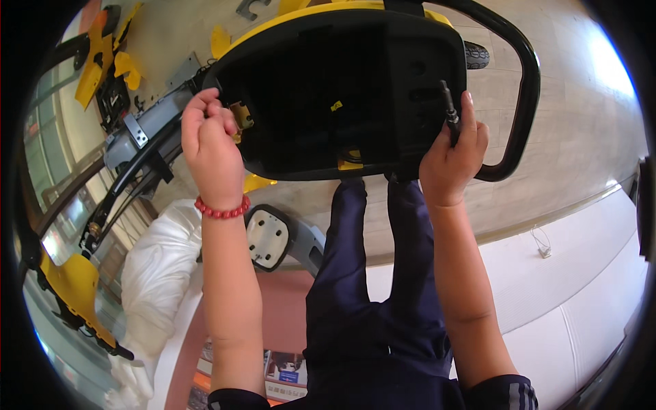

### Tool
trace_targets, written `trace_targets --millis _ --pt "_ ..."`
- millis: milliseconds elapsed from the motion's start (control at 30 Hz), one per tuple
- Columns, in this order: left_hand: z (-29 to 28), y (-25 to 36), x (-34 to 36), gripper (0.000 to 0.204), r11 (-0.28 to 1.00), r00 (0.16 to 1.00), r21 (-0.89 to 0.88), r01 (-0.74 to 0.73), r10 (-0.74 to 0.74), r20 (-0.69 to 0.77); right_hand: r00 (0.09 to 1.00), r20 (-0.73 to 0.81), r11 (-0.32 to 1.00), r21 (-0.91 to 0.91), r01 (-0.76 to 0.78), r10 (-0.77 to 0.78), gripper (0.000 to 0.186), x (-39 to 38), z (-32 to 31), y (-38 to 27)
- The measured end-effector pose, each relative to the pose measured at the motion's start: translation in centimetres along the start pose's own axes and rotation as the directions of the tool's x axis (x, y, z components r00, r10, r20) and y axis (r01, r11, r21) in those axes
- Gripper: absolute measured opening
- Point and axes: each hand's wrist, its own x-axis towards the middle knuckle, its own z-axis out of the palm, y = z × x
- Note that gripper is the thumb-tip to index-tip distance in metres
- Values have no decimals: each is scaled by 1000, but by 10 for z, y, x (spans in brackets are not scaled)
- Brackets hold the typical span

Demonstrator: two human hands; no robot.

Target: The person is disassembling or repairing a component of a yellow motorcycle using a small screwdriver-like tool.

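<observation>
Two hands are up on the black shell [328, 96] with its yellow rim, which fills the top middle of your view, above your dark-trousered legs [372, 273]. Your left hand [212, 147] is curled into a loose fist at the shell's left edge, fingers folded over beside a small brass-coloured fitting [240, 115]; you cannot tell whether anything sits inside that fist. A red bead bracelet [222, 209] rings that wrist. Your right hand [454, 160] is closed around a thin dark tool [449, 113], thumb up along its shaft, the tip pointing up against the shell's right side. A black tubular handle [526, 89] loops round the shell's right, passing just behind that hand. A small yellow tab [336, 106] shows in the shell's dark hollow. Left of you lie a grey frame [147, 130] and yellow panels [102, 51] on the floor, with a white cloth bundle [154, 266] lower down and a grey pad with bolt holes [268, 236] near your left forearm
</observation>
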Motion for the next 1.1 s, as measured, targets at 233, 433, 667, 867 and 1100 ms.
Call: trace_targets --millis 233,433,667,867,1100 --pt "19 7 -100 19 802 848 -339 492 -354 394 933 356 914 394 -99 -52 37 -11 -66 -16" --pt "38 2 -147 20 643 751 -400 653 -485 448 546 827 719 298 -628 135 15 -12 -96 -19" --pt "21 -11 -134 23 851 910 -331 408 -408 75 541 840 717 351 -602 43 15 27 -98 -19" --pt "-27 -46 -97 23 963 938 93 254 -222 -268 466 883 780 256 -571 51 25 39 -76 -39" --pt "-23 -90 -64 16 920 874 390 48 150 -462 443 894 935 212 -286 -67 43 46 -38 -81"
